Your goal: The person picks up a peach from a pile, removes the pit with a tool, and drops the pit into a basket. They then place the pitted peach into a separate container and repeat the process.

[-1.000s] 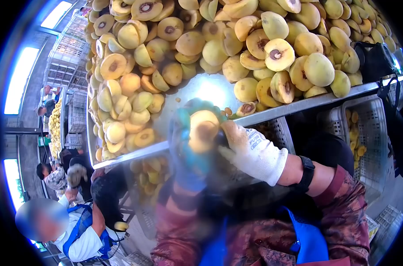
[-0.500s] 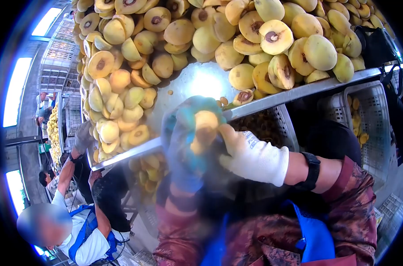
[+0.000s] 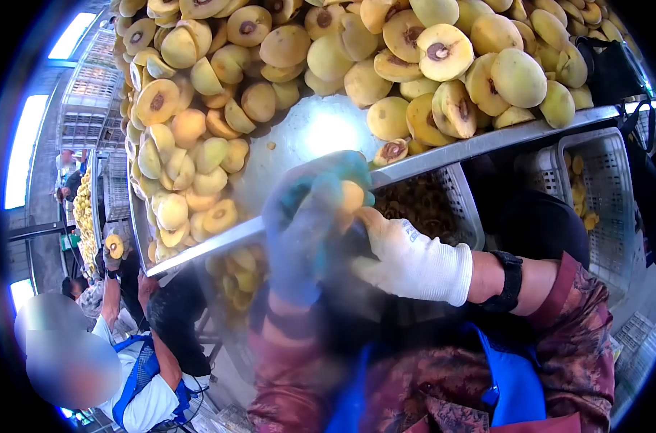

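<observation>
My left hand, in a blue-teal glove and blurred, is closed around a yellow peach half; only a small part of the fruit shows between the fingers. Close against it is my right hand, in a white knitted glove, its thumb reaching to the fruit. The right fingers are curled, and a dark blur in front of them hides whatever they grip. Both hands are at the near metal rim of a table. Beyond them lies a heap of peach halves, several with brown pits showing.
Under the rim stands a crate with dark brown bits, and another crate with yellow pieces is to the right. More peach halves lie below the rim at left. A co-worker sits at left, holding a peach half.
My left hand has turned over the peach half, which is now mostly covered, and its cut face no longer shows. The co-worker's hand has come away from the heap with a peach half.
</observation>
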### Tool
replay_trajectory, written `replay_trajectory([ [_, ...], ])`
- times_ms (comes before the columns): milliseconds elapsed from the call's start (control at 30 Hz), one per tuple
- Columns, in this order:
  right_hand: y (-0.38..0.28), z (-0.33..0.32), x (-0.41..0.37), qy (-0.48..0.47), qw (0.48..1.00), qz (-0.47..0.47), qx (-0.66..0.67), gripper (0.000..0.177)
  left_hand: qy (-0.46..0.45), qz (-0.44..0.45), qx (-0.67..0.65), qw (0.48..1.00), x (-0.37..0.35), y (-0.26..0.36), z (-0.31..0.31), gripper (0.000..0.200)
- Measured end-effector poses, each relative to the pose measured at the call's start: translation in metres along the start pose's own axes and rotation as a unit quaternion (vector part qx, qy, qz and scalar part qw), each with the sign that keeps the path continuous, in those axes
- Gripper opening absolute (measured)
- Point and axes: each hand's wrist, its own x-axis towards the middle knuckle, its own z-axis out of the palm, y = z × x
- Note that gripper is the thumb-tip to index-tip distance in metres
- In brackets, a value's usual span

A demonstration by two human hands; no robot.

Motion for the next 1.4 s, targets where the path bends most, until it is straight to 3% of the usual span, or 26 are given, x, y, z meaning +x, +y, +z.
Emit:
replay_trajectory([
  [100, -0.001, 0.001, -0.003, -0.021, 0.998, 0.008, 0.066, 0.046, -0.015, -0.076, 0.019, 0.997, 0.002, 0.006, -0.005, 0.034],
  [200, 0.015, 0.011, -0.001, 0.003, 0.999, -0.042, -0.020, 0.047, -0.044, -0.122, 0.047, 0.990, 0.005, 0.010, -0.008, 0.035],
  [300, 0.009, 0.011, -0.005, 0.016, 0.999, -0.018, 0.027, 0.045, -0.071, -0.107, 0.034, 0.991, 0.006, 0.006, -0.013, 0.037],
  [433, -0.002, 0.001, -0.008, -0.140, 0.945, 0.041, 0.293, 0.036, -0.065, -0.106, 0.001, 0.992, 0.003, 0.001, -0.012, 0.036],
  [500, -0.014, -0.005, -0.010, -0.155, 0.930, 0.120, 0.311, 0.031, -0.065, -0.094, -0.026, 0.993, 0.002, -0.003, -0.012, 0.033],
  [633, -0.034, -0.022, -0.012, -0.208, 0.907, 0.161, 0.328, 0.020, -0.070, -0.095, -0.028, 0.993, 0.000, 0.007, -0.009, 0.033],
  [733, -0.018, -0.018, -0.014, -0.277, 0.840, 0.148, 0.443, 0.013, -0.069, -0.033, -0.006, 0.997, -0.001, 0.001, -0.006, 0.036],
  [833, -0.018, -0.022, -0.018, -0.333, 0.751, 0.157, 0.549, 0.019, -0.062, 0.024, 0.003, 0.998, -0.003, -0.004, -0.001, 0.047],
  [867, -0.022, -0.022, -0.019, -0.330, 0.755, 0.152, 0.545, 0.019, -0.059, 0.024, 0.001, 0.998, -0.004, -0.003, -0.001, 0.050],
  [1000, -0.020, -0.019, -0.022, -0.367, 0.664, 0.130, 0.638, 0.017, -0.062, 0.007, -0.009, 0.998, -0.004, 0.005, 0.003, 0.060],
  [1100, -0.021, -0.018, -0.019, -0.365, 0.657, 0.146, 0.643, 0.014, -0.041, 0.008, -0.018, 0.999, -0.003, 0.005, 0.007, 0.063],
  [1200, -0.021, -0.015, -0.016, -0.312, 0.793, 0.134, 0.506, 0.012, 0.025, -0.051, -0.044, 0.997, -0.006, 0.011, 0.013, 0.058],
  [1300, -0.035, -0.020, -0.019, -0.217, 0.912, 0.095, 0.336, 0.011, 0.018, 0.018, 0.054, 0.998, -0.008, 0.009, 0.004, 0.052],
  [1333, -0.030, -0.017, -0.016, -0.202, 0.937, 0.085, 0.274, 0.019, 0.023, 0.014, 0.067, 0.997, -0.008, 0.009, 0.001, 0.048],
  [1400, -0.015, -0.002, -0.012, -0.018, 0.995, -0.088, 0.042, 0.025, 0.008, -0.012, 0.000, 1.000, -0.009, 0.012, 0.001, 0.035],
])
